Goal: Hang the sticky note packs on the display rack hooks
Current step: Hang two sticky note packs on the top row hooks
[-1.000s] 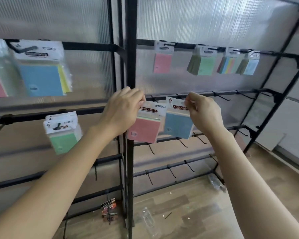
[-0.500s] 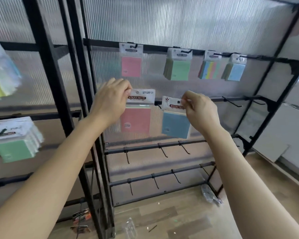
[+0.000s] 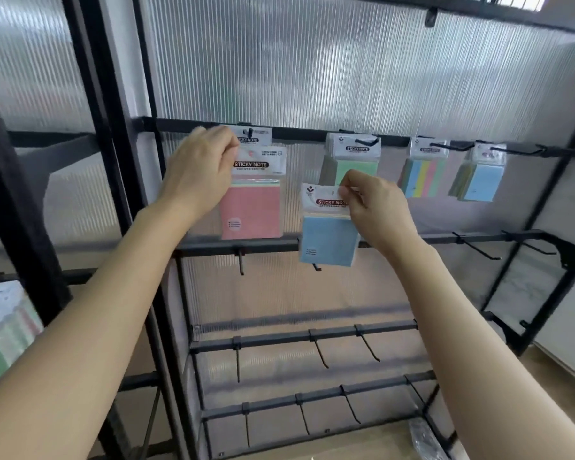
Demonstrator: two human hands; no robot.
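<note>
Upright, the pink sticky note pack (image 3: 251, 207) has its long axis vertical and header card uppermost, just below the leftmost hook (image 3: 249, 131) of the top rail (image 3: 299, 132). The left hand (image 3: 200, 171) pinches its header. Lower right, the blue pack (image 3: 327, 240) is likewise upright, pinched at its header by the right hand (image 3: 375, 207), in front of the second rail (image 3: 266, 245).

Left hand (image 3: 198, 171) grips pink pack (image 3: 251, 207) below top-rail hook (image 3: 249, 132); right hand (image 3: 377, 207) pinches blue pack (image 3: 327, 240).
</note>
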